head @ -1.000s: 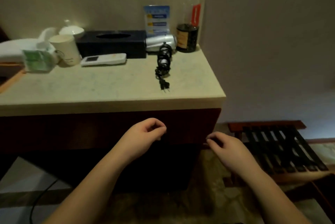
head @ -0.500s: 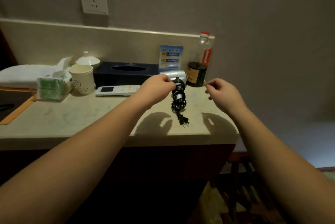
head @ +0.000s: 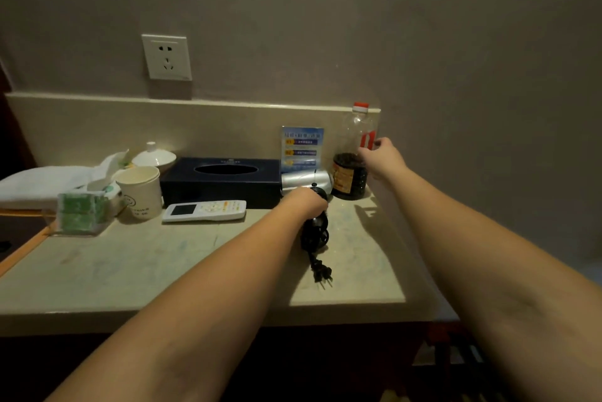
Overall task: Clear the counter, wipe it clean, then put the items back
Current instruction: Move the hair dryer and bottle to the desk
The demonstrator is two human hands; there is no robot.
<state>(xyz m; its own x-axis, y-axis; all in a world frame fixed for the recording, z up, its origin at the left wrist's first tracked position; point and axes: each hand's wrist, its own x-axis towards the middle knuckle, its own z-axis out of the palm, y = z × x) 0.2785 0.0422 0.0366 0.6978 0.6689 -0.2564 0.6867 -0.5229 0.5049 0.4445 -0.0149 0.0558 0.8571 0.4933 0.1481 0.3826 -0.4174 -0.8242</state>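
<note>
Having reached hair dryer [head: 309, 181], bottle [head: 353, 154].

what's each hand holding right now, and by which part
Left hand grips the hair dryer at its handle. Right hand grasps the bottle mid-body.

We make out no readable text: the blue card [head: 302, 149] carries blurred lines, the bottle [head: 352, 154] label and cup [head: 139, 190] print are too small.

place: hotel room | cues: tissue box [head: 221, 181], remote [head: 204, 210], info card [head: 302, 149]
</note>
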